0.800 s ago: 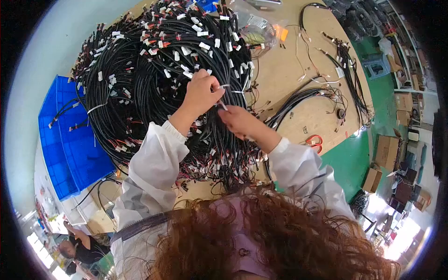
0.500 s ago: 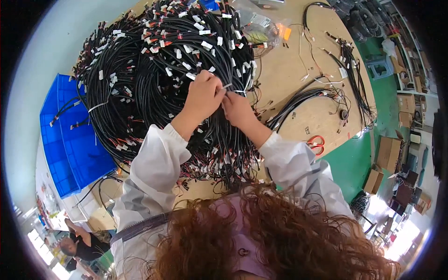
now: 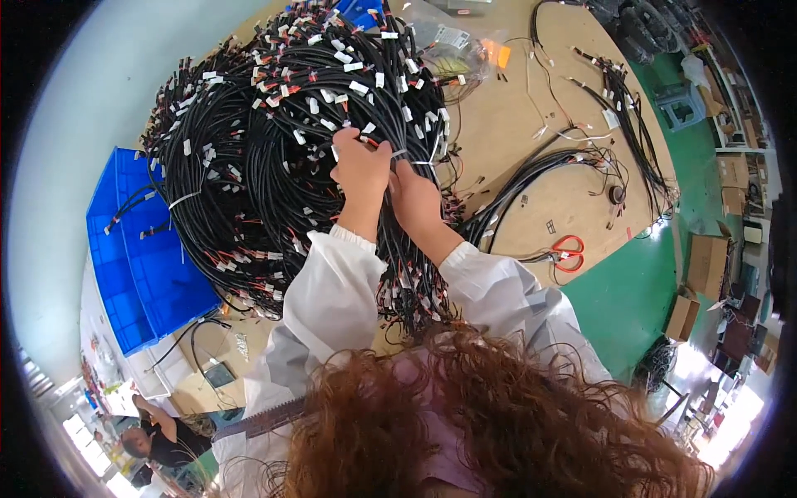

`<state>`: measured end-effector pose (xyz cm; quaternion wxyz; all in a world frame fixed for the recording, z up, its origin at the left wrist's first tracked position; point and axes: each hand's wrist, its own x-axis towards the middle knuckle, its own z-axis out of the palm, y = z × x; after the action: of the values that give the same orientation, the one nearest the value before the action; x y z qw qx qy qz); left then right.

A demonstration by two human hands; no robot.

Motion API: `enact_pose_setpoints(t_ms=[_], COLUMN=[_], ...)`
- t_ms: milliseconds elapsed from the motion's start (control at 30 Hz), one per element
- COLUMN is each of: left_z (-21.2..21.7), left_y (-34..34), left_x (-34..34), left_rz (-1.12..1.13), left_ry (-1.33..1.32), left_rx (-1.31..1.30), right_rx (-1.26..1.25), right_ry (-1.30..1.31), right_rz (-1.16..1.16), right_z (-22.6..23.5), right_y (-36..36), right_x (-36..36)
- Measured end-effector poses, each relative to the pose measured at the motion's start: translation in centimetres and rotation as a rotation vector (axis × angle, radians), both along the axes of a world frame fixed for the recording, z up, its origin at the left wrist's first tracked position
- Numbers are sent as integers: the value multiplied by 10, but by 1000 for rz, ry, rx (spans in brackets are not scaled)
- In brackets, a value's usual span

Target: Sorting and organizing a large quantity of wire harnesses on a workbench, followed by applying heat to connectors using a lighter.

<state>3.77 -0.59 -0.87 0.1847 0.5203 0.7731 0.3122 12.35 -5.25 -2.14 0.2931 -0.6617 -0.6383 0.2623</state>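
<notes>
Both my hands work at a bundle of black cables (image 3: 393, 124) with white label tags, lying on the right side of a big coiled heap of cables (image 3: 266, 158). My left hand (image 3: 363, 174) is closed at the bundle's left side, its thumb beside a pale cable tie (image 3: 399, 153). From the right, my right hand (image 3: 418, 199) wraps the same cables just below the tie, its fingertips partly hidden. A second white tie (image 3: 425, 162) crosses the strands right of my hands.
Blue plastic bins (image 3: 137, 257) stand left of the heap. Red-handled scissors (image 3: 568, 253) lie right of my arm. More cables (image 3: 635, 124), a small black roll (image 3: 615, 194) and a clear plastic bag (image 3: 448, 41) rest on the wooden table (image 3: 506, 124). A person (image 3: 158, 436) is at lower left.
My left hand has turned more upright, and its forearm has swung to the right. My right hand stays by the cable tie, slightly lower. The whole view has shifted a little.
</notes>
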Motion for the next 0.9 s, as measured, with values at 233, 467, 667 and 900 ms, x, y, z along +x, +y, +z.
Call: enact_pose_setpoints(t_ms=[233, 467, 667, 900], left_z=[4, -6, 28, 14], left_y=[-9, 1, 3, 38], left_x=[7, -12, -10, -53], left_rz=[87, 159, -43, -110], left_ry=[-295, -481, -365, -184], left_rx=[69, 2, 58, 121], right_rx=[-188, -147, -530, -387], right_ry=[171, 105, 322, 48], right_rz=[227, 261, 374, 409], right_z=[8, 0, 21, 10], right_y=[3, 14, 15, -24], right_x=[24, 23, 51, 100])
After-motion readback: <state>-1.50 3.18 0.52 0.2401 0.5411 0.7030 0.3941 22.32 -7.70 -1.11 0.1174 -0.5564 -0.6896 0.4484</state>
